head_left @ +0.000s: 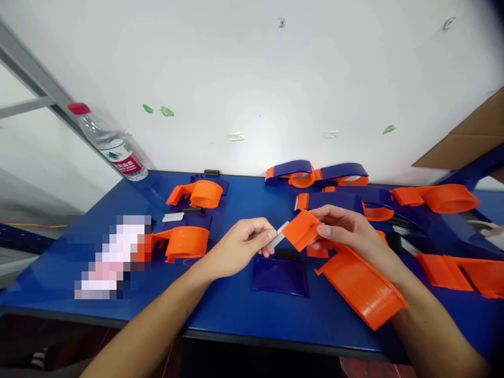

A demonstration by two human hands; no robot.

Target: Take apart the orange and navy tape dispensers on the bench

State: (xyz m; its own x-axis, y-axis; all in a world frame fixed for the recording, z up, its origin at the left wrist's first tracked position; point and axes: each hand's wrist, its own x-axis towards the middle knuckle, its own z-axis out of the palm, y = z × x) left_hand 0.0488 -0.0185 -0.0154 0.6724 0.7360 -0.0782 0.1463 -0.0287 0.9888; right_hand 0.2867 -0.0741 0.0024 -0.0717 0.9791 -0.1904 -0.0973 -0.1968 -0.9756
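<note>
My right hand (350,231) grips an orange tape dispenser frame (362,286) by its narrow neck, with the round tape hub hanging down toward me. Between the thumb and fingers of my left hand (252,239) is a small serrated metal blade (280,234). The blade's toothed edge lies right beside the flat orange end of the frame; whether it is seated there I cannot tell. Below my hands a dark blue plastic cover (280,275) lies on the blue table (220,310), with a black piece (287,255) at its upper edge.
Orange dispenser frames (189,242) lie on the left near another blade (173,217). Blue-and-orange dispensers (293,170) stand at the back, with more orange frames (444,270) at right. A water bottle (114,149) stands at the back left. A pixelated patch hides part of the left side.
</note>
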